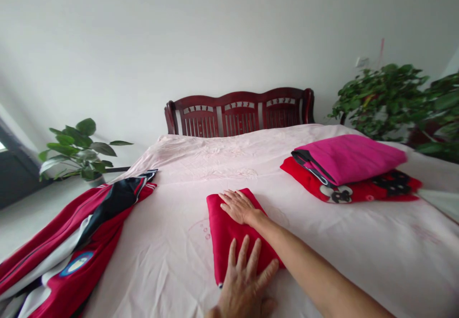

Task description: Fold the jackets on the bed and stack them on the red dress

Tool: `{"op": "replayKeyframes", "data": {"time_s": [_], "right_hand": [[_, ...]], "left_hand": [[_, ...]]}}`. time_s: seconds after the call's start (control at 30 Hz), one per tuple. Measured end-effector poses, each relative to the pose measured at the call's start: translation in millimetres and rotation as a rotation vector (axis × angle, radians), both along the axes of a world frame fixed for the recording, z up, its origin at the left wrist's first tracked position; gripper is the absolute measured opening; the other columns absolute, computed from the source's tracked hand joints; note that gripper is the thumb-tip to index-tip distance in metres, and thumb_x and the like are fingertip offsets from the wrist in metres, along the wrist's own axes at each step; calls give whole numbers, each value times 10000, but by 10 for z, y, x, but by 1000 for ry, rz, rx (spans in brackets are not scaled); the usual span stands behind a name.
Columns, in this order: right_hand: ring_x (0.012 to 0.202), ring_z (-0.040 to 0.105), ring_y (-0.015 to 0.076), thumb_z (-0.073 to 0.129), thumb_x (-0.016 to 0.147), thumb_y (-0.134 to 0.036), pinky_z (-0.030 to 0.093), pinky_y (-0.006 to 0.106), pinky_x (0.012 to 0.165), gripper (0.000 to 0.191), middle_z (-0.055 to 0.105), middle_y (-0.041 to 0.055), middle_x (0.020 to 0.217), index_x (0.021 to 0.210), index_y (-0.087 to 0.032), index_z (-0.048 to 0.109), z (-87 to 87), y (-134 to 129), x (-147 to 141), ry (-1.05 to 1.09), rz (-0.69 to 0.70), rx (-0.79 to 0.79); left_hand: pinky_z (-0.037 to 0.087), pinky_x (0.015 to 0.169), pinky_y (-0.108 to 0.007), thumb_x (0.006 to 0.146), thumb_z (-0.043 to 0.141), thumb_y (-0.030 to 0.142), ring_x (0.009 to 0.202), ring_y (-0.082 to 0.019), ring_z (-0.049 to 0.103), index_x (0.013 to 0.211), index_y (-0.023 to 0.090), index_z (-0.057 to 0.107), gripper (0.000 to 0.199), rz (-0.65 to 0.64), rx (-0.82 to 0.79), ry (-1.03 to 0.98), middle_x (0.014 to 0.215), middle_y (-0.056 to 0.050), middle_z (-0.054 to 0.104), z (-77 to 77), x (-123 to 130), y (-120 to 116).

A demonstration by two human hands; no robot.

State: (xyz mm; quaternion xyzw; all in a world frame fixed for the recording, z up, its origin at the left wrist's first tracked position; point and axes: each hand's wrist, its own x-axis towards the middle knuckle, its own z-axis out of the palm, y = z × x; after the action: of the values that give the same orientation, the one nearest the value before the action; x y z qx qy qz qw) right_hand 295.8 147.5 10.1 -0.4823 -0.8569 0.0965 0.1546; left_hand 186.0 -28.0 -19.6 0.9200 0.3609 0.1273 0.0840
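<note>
A red folded garment (pixel 229 232) lies flat on the pale pink bedsheet (pixel 165 260) in front of me. My right hand (pixel 238 206) rests on its far part, palm down with the fingers stretched out. Across the near part of the same garment my left hand (pixel 245 277) is spread, its thumb apart from the fingers. Neither hand grips anything. What kind of garment it is cannot be told from the folded shape.
At the right, a folded magenta garment (pixel 355 158) lies on a red one with dark patterns (pixel 376 191). Jackets in red, navy and white (pixel 103 222) spread along the left edge. Beyond stand a dark wooden headboard (pixel 238 112) and leafy plants (pixel 81 148) on both sides.
</note>
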Motion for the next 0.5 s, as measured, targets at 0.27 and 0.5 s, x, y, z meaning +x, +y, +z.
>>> {"op": "replayKeyframes", "data": {"time_s": [0.27, 0.5], "right_hand": [[1459, 318, 244, 363, 1009, -401, 123, 462, 1222, 515, 450, 133, 1533, 1447, -157, 483, -21, -125, 42, 53, -211, 182], [1464, 307, 328, 438, 971, -405, 262, 482, 1165, 703, 291, 238, 1592, 1555, -64, 245, -102, -286, 439, 120, -542, -79]], "left_hand": [[150, 1142, -773, 890, 573, 561, 1506, -431, 153, 1554, 484, 138, 797, 12, 32, 7, 1680, -64, 107, 88, -4, -120], [302, 1185, -597, 899, 615, 388, 1484, -339, 292, 1446, 389, 473, 565, -56, 71, -66, 1634, -29, 301, 164, -324, -220]]}}
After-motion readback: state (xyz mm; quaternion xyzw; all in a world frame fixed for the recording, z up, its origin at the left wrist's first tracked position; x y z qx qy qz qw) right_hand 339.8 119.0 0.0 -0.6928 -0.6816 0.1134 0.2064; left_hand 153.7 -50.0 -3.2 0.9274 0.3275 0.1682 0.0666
